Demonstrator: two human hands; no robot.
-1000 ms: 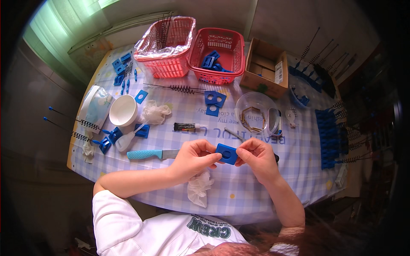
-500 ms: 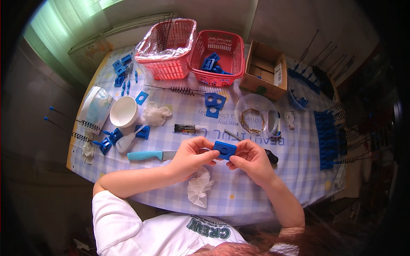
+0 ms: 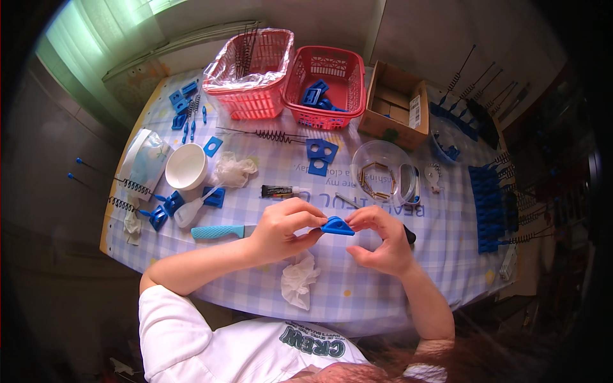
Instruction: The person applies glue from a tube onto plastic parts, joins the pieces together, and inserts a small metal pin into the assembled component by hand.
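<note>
Two hands' fingers gripping blue plastic piece (image 3: 336, 226), brown cardboard box (image 3: 394, 105) beyond, white label

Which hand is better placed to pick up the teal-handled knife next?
Left. The left hand lies right beside the teal-handled knife, while the right hand is farther away, across the small blue part both hands pinch.

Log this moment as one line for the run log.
left hand: pinching blue plastic part | right hand: fingertips on part | nearby: crumpled tissue, knife with light-blue handle
</note>
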